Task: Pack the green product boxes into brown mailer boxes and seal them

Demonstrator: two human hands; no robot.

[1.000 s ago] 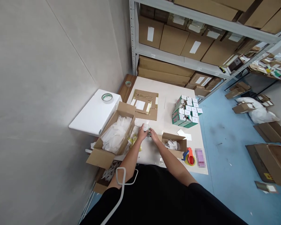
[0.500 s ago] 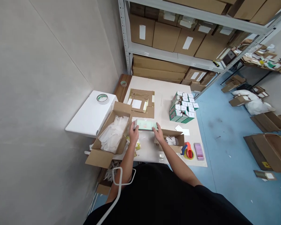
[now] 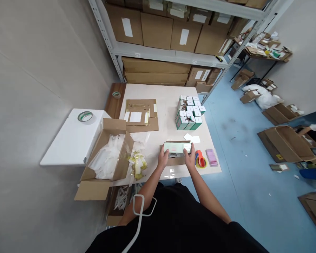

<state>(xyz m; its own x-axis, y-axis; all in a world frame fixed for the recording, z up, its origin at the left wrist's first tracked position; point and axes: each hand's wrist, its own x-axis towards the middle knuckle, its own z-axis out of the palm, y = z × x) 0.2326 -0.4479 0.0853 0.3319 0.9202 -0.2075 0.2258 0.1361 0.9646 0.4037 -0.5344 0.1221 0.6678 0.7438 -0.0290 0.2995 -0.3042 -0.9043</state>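
Note:
A pale green box (image 3: 176, 147) with a white label at its right end is held level between my two hands. My left hand (image 3: 163, 157) is closed on its left end, and my right hand (image 3: 190, 157) grips its right end. Right below it stands a small open cardboard box (image 3: 177, 161), mostly hidden by the green box and my hands; a little of its contents shows. Just right of my right hand lies an orange-red tape dispenser (image 3: 200, 159) with yellow tape.
Green-and-white boxes (image 3: 190, 112) stand grouped at the table's right. Flattened cardboard (image 3: 142, 114) lies at the back left. An open carton (image 3: 107, 156) of white plastic bags is at left, beside crumpled yellow-and-clear tape (image 3: 138, 163). A metal shelf (image 3: 158, 52) stands behind the table.
My hands have carried the green box to the right, from left of the small cardboard box to over it. The camera view has turned to the right.

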